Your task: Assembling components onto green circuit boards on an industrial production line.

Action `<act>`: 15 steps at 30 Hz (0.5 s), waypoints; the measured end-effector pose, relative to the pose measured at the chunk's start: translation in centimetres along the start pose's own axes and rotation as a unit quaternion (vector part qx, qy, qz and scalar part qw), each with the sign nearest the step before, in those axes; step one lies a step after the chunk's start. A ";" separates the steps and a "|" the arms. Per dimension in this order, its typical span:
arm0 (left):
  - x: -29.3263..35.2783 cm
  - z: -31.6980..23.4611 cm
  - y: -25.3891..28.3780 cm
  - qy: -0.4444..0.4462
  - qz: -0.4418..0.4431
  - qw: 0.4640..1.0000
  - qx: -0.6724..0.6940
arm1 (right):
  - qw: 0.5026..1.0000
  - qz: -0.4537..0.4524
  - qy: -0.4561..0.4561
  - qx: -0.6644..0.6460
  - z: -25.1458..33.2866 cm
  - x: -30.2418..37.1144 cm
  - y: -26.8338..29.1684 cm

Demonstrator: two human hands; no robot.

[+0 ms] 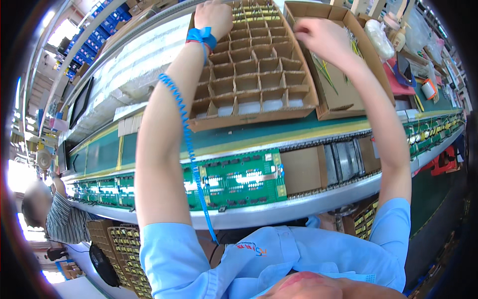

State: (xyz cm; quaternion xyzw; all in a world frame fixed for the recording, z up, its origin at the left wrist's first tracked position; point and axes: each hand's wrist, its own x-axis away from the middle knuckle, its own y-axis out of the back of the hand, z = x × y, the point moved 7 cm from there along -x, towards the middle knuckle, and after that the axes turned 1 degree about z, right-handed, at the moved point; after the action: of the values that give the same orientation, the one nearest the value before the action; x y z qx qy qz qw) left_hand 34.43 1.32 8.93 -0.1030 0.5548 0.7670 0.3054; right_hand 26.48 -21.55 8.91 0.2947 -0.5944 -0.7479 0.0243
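A cardboard box with a grid of dividers point(259, 119) lies beyond the conveyor; its far cells hold small yellow-topped parts point(254, 14), and the nearer ones look bare inside. My left hand point(214, 19) is at its far left corner, fingers curled; what they hold, if anything, is hidden. A blue wrist strap point(201, 36) with a coiled cord point(185, 122) runs down that arm. My right hand point(323, 40) hovers over the right-hand carton point(343, 112), close to the divided box's right wall. Its fingers are pinched together, their contents too small to make out. Thin yellow-green wires point(326, 74) lie in that carton.
Green circuit boards point(239, 182) sit in a row on the conveyor rail point(249, 212) between me and the boxes. White foam-like blocks point(124, 74) are stacked at left. Bottles, bags and an orange-and-white roll point(428, 89) crowd the right. Another person point(69, 214) works far left.
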 end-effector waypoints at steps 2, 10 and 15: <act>-1.4 -0.4 -2.8 0.038 -0.006 0.999 0.023 | 1.000 -0.013 -0.007 -0.004 0.0 -5.0 -3.1; -2.0 2.0 -8.6 0.188 0.096 0.949 0.233 | 0.991 0.015 -0.129 -0.045 1.4 -14.7 -10.9; -1.6 5.8 -5.1 0.274 -0.146 0.816 0.487 | 0.983 -0.062 -0.164 -0.061 -1.4 -14.9 -11.5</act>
State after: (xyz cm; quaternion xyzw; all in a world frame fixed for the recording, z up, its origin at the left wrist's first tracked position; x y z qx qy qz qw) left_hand 39.71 7.08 7.84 -0.2269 0.8952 0.2827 0.2594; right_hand 42.98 -13.63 4.48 0.2024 -0.5242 -0.8209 -0.1023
